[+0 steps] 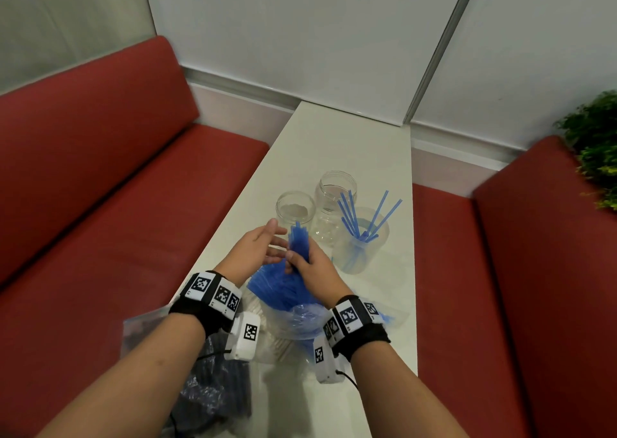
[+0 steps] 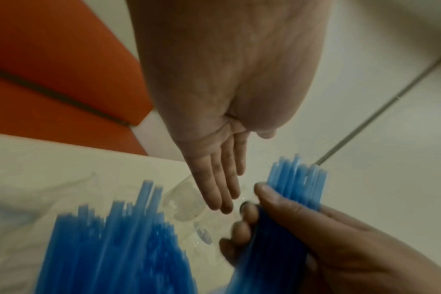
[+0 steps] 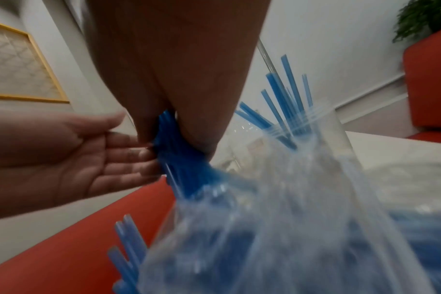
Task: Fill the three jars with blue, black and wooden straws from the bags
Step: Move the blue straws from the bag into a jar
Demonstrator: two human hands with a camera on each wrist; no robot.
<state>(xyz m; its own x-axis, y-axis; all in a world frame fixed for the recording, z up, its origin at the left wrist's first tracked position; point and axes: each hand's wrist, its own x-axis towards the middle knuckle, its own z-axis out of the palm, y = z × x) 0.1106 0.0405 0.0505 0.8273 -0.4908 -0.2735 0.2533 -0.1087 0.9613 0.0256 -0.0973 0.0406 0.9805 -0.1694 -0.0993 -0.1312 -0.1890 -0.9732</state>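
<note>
On the narrow white table [image 1: 334, 144] in the head view, the right hand [image 1: 315, 267] grips a bundle of blue plastic straws [image 1: 298, 242], fingers curled round it, above a clear plastic bag of blue straws [image 1: 287, 296]; the left hand [image 1: 260, 242] is spread flat, palm turned toward the bundle, fingertips just beside it; beyond stand three clear jars: an empty short jar [image 1: 295, 209], an empty taller jar [image 1: 334, 190], and a wide jar holding several blue straws [image 1: 362, 240]; a bag of dark straws [image 1: 213, 381] lies under the left forearm; red padded benches [image 1: 100, 170] flank the table.

From the left wrist, the left hand [image 2: 222, 179] shows straight fingers held together, apart from the right hand [image 2: 302, 228] clutching the bundle [image 2: 297, 185]; more bagged straws [image 2: 108, 248] fan out below.

From the right wrist, the bundle [image 3: 179, 159] emerges from the right hand [image 3: 176, 79]; the left palm [image 3: 63, 159] lies open beside it, fingertips touching or nearly touching the straws; the bag [image 3: 290, 218] is blurred.
</note>
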